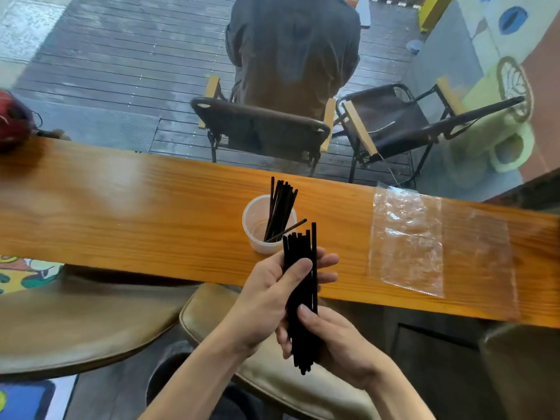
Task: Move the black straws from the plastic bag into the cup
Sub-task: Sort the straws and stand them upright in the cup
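Note:
A translucent plastic cup [254, 228] stands on the wooden counter [121, 207] and holds several black straws [280, 207] leaning to the right. Just in front of the cup, over the counter's near edge, both hands hold an upright bundle of black straws [300, 256]. My left hand [272, 295] grips the bundle's upper half, thumb across the front. My right hand [336, 344] grips its lower half from the right. The clear plastic bag [409, 237] lies flat on the counter to the right, with no straws visible in it.
Padded stools [91, 322] stand under the counter's near side. Beyond the glass, a person sits in a folding chair [260, 128], with another chair [391, 122] beside it. A red object [12, 119] rests at the counter's far left.

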